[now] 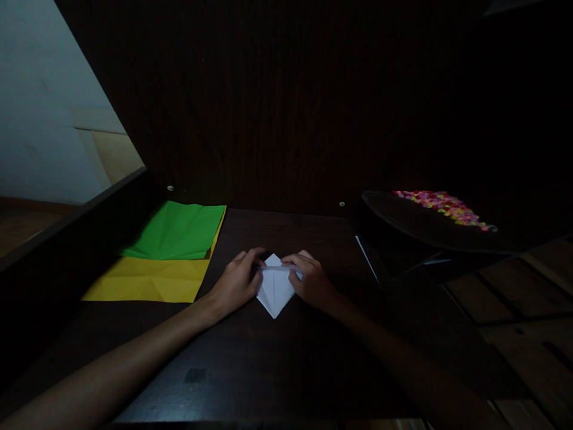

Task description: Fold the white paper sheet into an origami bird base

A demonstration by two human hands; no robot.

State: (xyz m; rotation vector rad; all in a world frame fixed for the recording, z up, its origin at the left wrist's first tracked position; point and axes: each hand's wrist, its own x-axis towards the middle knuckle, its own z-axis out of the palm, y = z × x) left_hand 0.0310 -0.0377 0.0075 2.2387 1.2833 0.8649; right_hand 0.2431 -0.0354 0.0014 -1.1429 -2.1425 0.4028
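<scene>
A small folded white paper (274, 294) lies on the dark wooden desk, its outline a diamond with one corner toward me. A crease runs down its middle, and a horizontal fold edge crosses its upper part. My left hand (240, 276) pinches the paper's left corner, thumb below the fold and fingers above it. On the opposite side, my right hand (311, 279) grips the right corner in the same way. Parts of both side corners are hidden under the fingers.
Green paper (176, 230) with creases overlaps a yellow sheet (147, 279) on the desk's left. A dark upright panel (268, 107) stands behind the desk (250, 364). At right, a dark curved object (403, 224) bears many small colourful pieces (443, 206). A low side board (76, 218) edges the left.
</scene>
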